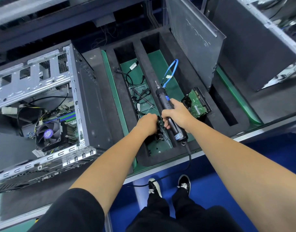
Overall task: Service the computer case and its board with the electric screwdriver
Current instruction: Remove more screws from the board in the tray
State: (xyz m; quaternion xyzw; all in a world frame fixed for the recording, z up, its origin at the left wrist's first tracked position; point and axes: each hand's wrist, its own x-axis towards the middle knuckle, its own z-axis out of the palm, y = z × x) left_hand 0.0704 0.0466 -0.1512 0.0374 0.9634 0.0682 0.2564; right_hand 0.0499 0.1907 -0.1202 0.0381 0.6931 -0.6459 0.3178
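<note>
Right hand [174, 114] is wrapped tight around the black cylindrical electric screwdriver [169, 113] at centre frame, fingers curled fully round the barrel, metal bit pointing toward the top of the picture and a black cord trailing off its lower end. Left hand [148, 123] sits just left of it, fingers curled down into a pile of small black screws [159, 134] in the black foam tray [125, 97]. It looks like it's pinching some, but I can't tell for sure what's between the fingertips.

The tray has long slots with green matting at the bottom. The middle slot holds loose black cables [138, 87] and clear plastic bits, the next one a flat blue ribbon cable [171, 71]. A bare hard drive with a green circuit board face [196, 102] leans in the foam at centre right.

The open grey metal computer case [43, 101] lies at left of frame, its green board with a black cooling fan [49, 135] showing inside.
</note>
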